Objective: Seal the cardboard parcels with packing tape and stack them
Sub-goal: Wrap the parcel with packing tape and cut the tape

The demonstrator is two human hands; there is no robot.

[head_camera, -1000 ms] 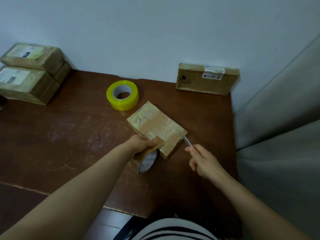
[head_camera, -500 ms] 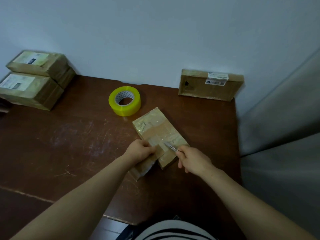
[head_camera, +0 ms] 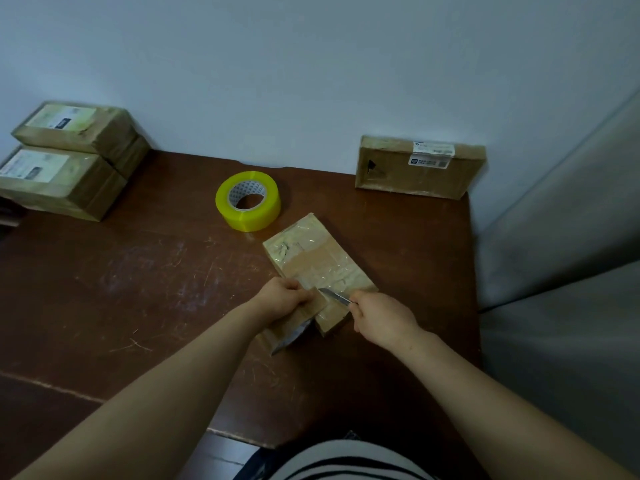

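1. The parcel (head_camera: 318, 268) lies flat on the table (head_camera: 138, 271), right of the middle. Tape already covers its top, and I judge that only cutting the strip is left.
2. The left hand (head_camera: 280, 297) grips the brown tape roll (head_camera: 291, 329) at the parcel's near end. The right hand (head_camera: 381, 317) grasps a knife (head_camera: 334, 295), with the blade at the strip.
3. Other parcels (head_camera: 69, 161) are stacked at the far left. One box (head_camera: 419, 168) leans against the wall, seemingly still waiting.

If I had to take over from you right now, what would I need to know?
Left hand grips the brown tape roll, its strip running onto the parcel.
Right hand grips a small blade, tip at that strip.
Done: tape lies across the parcel's top.
Left: cut the strip, press the end down, stack this parcel with the pile at far left.
Another parcel leans on the wall; yellow tape sits spare.
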